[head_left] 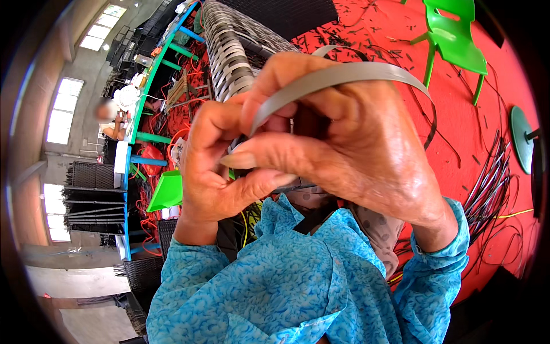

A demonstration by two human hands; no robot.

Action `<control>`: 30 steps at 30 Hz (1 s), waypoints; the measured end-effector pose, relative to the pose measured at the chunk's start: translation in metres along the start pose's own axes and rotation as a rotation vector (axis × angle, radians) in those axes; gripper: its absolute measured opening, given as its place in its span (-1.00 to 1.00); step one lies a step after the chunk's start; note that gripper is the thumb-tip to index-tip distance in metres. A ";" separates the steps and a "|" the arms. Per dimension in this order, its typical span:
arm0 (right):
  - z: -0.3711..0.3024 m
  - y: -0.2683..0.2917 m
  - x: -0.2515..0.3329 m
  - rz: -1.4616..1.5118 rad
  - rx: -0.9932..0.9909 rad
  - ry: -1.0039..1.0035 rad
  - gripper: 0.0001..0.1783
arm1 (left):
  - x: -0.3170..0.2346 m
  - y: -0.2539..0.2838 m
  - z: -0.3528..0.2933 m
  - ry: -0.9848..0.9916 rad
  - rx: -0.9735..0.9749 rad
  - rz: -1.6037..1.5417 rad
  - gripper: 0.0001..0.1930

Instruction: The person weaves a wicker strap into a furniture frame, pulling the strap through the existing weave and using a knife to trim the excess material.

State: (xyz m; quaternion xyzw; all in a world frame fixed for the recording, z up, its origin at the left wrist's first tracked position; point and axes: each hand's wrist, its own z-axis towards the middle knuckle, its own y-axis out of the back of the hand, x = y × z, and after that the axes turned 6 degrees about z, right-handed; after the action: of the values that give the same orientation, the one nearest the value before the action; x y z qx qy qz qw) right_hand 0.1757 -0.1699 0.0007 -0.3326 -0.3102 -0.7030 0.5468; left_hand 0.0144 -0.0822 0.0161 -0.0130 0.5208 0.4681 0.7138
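Close before me both hands meet, their fingers overlapping. My right hand (366, 137) is closed, with a flat grey weaving strip (344, 74) pinched between its thumb and fingers. The strip arches over the back of that hand and trails off to the right. My left hand (209, 157) is curled with its thumb stretched toward the right hand; what its fingers hold, if anything, is hidden. Just beyond the hands stands a piece of wicker furniture (224, 49), woven in grey, white and dark strips. My fingers block part of it, so I cannot tell whether they touch it.
A green plastic chair (452, 37) stands on the red floor (395, 34) at far right. Loose dark strips (492, 178) lie in a bundle nearer. At left, a person (112, 120) sits by a long blue-green table (150, 92). A bright green plastic piece (166, 191) is beside my left wrist.
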 end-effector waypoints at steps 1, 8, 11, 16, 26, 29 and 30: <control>0.001 -0.001 -0.001 -0.025 -0.012 0.029 -0.69 | 0.002 0.000 0.000 -0.030 0.007 -0.044 -0.46; -0.023 -0.008 -0.020 0.178 -0.168 0.139 -0.73 | 0.012 -0.003 -0.007 -0.084 -0.060 -0.040 -0.60; -0.039 0.006 -0.034 0.148 -0.004 0.164 -0.82 | 0.013 0.000 -0.007 -0.090 -0.007 -0.108 -0.59; -0.046 -0.023 -0.051 0.175 -0.125 -0.008 -0.86 | 0.016 0.003 -0.009 -0.104 -0.020 -0.069 -0.61; -0.028 -0.029 -0.060 0.734 -0.004 -0.215 -0.88 | 0.026 0.002 -0.008 -0.161 -0.217 -0.110 -0.68; -0.017 -0.022 -0.061 0.712 0.043 -0.298 -0.87 | 0.027 0.002 -0.007 -0.151 -0.257 -0.182 -0.65; -0.012 -0.019 -0.061 0.747 0.057 -0.304 -0.87 | 0.027 0.002 -0.007 -0.154 -0.256 -0.176 -0.63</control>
State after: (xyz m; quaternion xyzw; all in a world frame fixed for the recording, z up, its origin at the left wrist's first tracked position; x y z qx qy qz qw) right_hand 0.1671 -0.1411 -0.0573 -0.5074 -0.2645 -0.3899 0.7215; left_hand 0.0086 -0.0670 -0.0066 -0.1133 0.3977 0.4659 0.7823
